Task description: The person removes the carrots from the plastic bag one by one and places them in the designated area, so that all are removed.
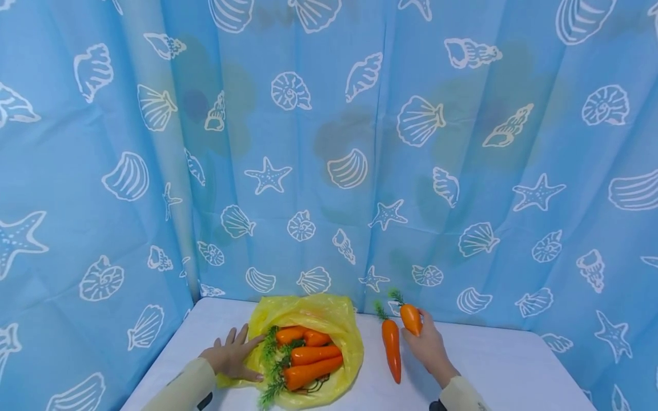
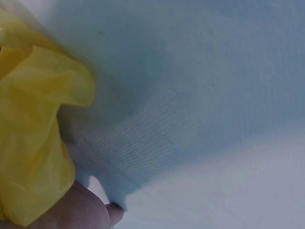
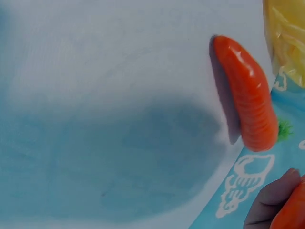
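A yellow plastic bag (image 1: 354, 342) lies with its mouth facing me, and several orange carrots (image 1: 315, 355) with green tops are inside. My left hand (image 1: 233, 354), fingers spread, touches the bag's left edge; the left wrist view has the yellow plastic (image 2: 33, 114) over part of that hand. To the right of the bag, my right hand (image 1: 429, 345) holds a carrot (image 1: 410, 319) by its body, green top pointing away from me. Another carrot (image 1: 391, 349) lies on the table between the bag and this hand; it also appears in the right wrist view, orange and glossy (image 3: 250, 95).
The white table (image 1: 493, 365) ends at a blue curtain (image 1: 329, 142) printed with white shells and starfish, which hangs behind it and along the left side. The bag stands close to the table's back edge.
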{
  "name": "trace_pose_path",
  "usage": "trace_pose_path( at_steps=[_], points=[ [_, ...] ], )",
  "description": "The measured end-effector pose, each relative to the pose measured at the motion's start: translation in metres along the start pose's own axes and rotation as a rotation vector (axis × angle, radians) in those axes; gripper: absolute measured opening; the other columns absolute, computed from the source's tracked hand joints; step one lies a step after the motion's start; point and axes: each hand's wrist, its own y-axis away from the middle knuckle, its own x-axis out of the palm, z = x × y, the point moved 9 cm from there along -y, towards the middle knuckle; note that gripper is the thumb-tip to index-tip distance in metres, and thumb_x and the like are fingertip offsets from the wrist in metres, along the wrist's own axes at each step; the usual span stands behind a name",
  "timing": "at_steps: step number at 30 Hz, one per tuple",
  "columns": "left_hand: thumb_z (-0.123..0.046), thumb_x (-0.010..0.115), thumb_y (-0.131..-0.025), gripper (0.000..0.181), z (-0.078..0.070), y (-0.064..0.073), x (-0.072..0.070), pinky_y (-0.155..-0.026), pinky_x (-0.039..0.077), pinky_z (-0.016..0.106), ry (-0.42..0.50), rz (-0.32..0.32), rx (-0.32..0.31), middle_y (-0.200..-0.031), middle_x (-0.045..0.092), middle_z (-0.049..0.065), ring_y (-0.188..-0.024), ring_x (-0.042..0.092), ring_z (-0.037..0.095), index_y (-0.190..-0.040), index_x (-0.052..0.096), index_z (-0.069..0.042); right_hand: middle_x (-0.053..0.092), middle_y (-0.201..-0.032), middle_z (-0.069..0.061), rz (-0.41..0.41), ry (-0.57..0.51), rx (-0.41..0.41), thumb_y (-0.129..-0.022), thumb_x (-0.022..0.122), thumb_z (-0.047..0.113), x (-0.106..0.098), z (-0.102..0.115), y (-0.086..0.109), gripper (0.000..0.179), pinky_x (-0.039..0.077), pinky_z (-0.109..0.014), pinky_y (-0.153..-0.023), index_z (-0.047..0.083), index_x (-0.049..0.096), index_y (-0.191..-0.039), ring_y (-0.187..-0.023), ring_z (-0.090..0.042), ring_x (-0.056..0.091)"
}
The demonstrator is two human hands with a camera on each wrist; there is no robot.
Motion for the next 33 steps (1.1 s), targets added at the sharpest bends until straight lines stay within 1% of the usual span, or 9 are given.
trace_pose_path(
  at_steps=[6, 9, 12, 18, 23, 27, 33],
  points=[
    [-0.081, 0.056, -0.057, 0.102, 0.002, -0.001, 0.001, -0.101, 0.012, 0.072, 0.003, 0.010, -0.012, -0.153, 0.014, 0.018, -0.136, 0.014, 0.049, -0.143, 0.028, -0.035, 0.044, -0.126, -0.025, 0.015, 0.039, 0.086, -0.087, 0.060, 0.027, -0.003, -0.012, -0.003, 0.077, 0.051, -0.041, -0.080, 0.003, 0.013, -0.143, -0.094, -0.031, 0.051],
    [-0.081, 0.056, -0.057, 0.102, 0.002, 0.000, 0.001, -0.102, 0.012, 0.072, 0.009, 0.009, -0.011, -0.153, 0.013, 0.018, -0.136, 0.014, 0.049, -0.143, 0.028, -0.036, 0.045, -0.125, -0.025, 0.019, 0.051, 0.119, -0.086, 0.061, 0.029, -0.004, -0.017, -0.004, 0.079, 0.051, -0.040, -0.079, 0.002, 0.013, -0.143, -0.092, -0.030, 0.051],
    [-0.081, 0.057, -0.057, 0.101, 0.001, 0.000, 0.000, -0.101, 0.012, 0.072, 0.013, 0.003, -0.001, -0.153, 0.013, 0.019, -0.136, 0.013, 0.049, -0.143, 0.028, -0.035, 0.045, -0.123, -0.025, 0.016, 0.053, 0.126, -0.085, 0.062, 0.030, -0.004, -0.019, -0.005, 0.080, 0.052, -0.040, -0.078, 0.002, 0.013, -0.142, -0.091, -0.029, 0.051],
    [-0.080, 0.057, -0.058, 0.100, 0.001, 0.000, 0.002, -0.101, 0.011, 0.072, 0.015, 0.012, -0.002, -0.153, 0.013, 0.018, -0.136, 0.013, 0.049, -0.143, 0.028, -0.035, 0.042, -0.127, -0.025, 0.001, 0.016, 0.135, -0.086, 0.061, 0.032, -0.002, -0.021, -0.006, 0.079, 0.051, -0.044, -0.082, 0.002, 0.014, -0.142, -0.095, -0.032, 0.049],
    [-0.079, 0.058, -0.058, 0.100, 0.001, 0.000, 0.004, -0.101, 0.010, 0.073, 0.028, 0.019, -0.014, -0.153, 0.014, 0.017, -0.136, 0.013, 0.049, -0.142, 0.029, -0.035, 0.037, -0.131, -0.026, -0.018, -0.026, 0.173, -0.084, 0.060, 0.024, 0.002, -0.027, -0.008, 0.078, 0.047, -0.051, -0.089, 0.002, 0.015, -0.143, -0.101, -0.036, 0.046],
    [-0.079, 0.058, -0.057, 0.100, 0.001, 0.000, 0.004, -0.101, 0.010, 0.073, 0.026, 0.015, -0.013, -0.153, 0.014, 0.018, -0.136, 0.014, 0.049, -0.142, 0.029, -0.035, 0.035, -0.132, -0.027, -0.025, -0.024, 0.182, -0.082, 0.059, 0.018, 0.002, -0.036, -0.011, 0.078, 0.043, -0.055, -0.093, -0.001, 0.014, -0.143, -0.104, -0.039, 0.043],
    [-0.080, 0.057, -0.057, 0.100, 0.002, -0.002, 0.002, -0.101, 0.010, 0.072, 0.011, 0.010, -0.007, -0.154, 0.012, 0.017, -0.136, 0.013, 0.049, -0.142, 0.028, -0.037, 0.036, -0.132, -0.028, -0.033, -0.014, 0.185, -0.082, 0.059, 0.023, 0.003, -0.047, -0.015, 0.078, 0.043, -0.055, -0.092, -0.001, 0.016, -0.142, -0.103, -0.039, 0.044]
  ],
)
